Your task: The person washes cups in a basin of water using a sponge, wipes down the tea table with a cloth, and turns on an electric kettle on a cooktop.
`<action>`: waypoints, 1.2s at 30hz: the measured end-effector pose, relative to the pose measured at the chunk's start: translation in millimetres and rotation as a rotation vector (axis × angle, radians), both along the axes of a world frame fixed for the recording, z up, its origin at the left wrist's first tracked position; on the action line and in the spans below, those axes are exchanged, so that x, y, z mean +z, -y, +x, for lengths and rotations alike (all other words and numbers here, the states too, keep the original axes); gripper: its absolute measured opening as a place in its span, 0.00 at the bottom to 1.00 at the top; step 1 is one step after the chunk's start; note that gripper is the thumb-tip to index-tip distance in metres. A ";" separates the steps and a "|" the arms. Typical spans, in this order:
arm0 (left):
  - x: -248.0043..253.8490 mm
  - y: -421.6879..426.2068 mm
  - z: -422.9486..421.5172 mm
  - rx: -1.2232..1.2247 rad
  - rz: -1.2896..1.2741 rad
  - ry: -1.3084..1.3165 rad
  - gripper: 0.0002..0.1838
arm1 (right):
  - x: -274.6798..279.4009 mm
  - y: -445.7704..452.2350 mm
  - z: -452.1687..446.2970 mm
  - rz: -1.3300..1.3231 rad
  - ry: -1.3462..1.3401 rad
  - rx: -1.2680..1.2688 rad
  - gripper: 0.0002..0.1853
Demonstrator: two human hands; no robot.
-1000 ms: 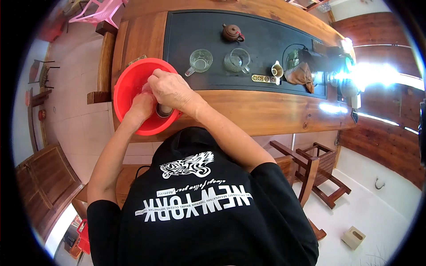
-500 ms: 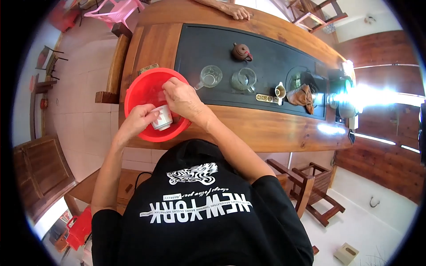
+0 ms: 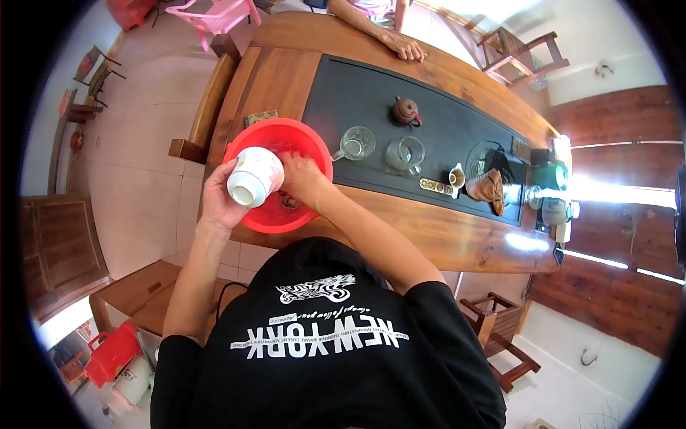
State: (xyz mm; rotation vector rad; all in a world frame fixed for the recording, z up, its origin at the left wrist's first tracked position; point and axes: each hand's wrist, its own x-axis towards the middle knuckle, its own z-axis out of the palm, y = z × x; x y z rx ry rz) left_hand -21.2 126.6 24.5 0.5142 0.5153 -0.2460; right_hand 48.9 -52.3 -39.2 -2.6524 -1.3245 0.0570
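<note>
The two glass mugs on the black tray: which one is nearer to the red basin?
The left mug in the picture, whose handle points toward the basin. The other mug stands farther off, its handle pointing away.

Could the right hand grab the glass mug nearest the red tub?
Probably yes. The right hand is down in the red tub and must clear its rim first, but nothing else seems to block the way to the glass mug.

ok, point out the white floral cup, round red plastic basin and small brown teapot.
White floral cup (image 3: 257, 174): head view, side wall.
Round red plastic basin (image 3: 291, 134): head view, far inner wall.
Small brown teapot (image 3: 405, 112): head view, body.
</note>
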 end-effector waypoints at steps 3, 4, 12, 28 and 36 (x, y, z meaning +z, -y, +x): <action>1.4 5.1 -1.4 0.004 -0.044 -0.059 0.19 | 6.4 -2.3 4.5 -0.290 -0.428 0.109 0.18; 10.6 13.4 -0.7 0.048 -0.006 -0.105 0.19 | 29.5 3.7 3.8 -0.220 -0.548 0.091 0.18; 9.1 20.7 -0.1 0.114 0.028 -0.054 0.19 | 59.3 26.4 3.4 0.708 -1.339 -0.309 0.18; -4.8 52.3 -5.1 -0.095 0.266 0.161 0.20 | 135.1 81.3 -30.3 1.061 -1.246 -0.091 0.09; -19.0 87.2 -26.8 -0.233 1.565 0.328 0.08 | 110.9 266.5 18.7 0.767 -0.765 -0.529 0.08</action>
